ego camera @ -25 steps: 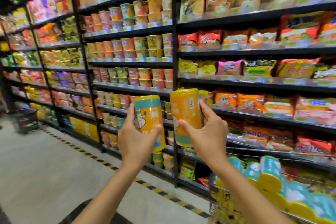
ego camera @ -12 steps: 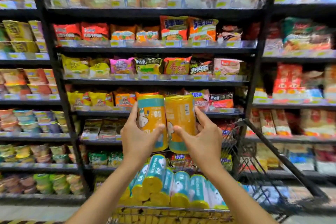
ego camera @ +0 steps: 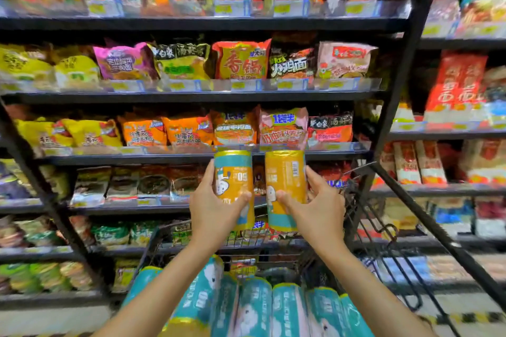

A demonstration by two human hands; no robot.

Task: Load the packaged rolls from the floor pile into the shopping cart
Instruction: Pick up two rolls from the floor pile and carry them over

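Note:
I hold two packaged rolls upright, side by side, above the cart. My left hand [ego camera: 212,210] grips a yellow roll with a teal top band [ego camera: 234,178]. My right hand [ego camera: 319,210] grips a yellow roll with a teal bottom band [ego camera: 286,180]. A small gap separates the two rolls. Below them stands the black wire shopping cart [ego camera: 364,216], with several teal-and-yellow rolls [ego camera: 287,309] lying packed in its near end. The floor pile is out of view.
Black store shelves [ego camera: 191,97] stocked with bagged noodles fill the view just beyond the cart. A black shelf upright [ego camera: 394,82] rises at the right. A strip of light floor [ego camera: 49,320] shows at the lower left.
My view has swung right from the aisle to face the shelves and cart. Both hands have carried the rolls over the cart, and the rolls now stand slightly apart.

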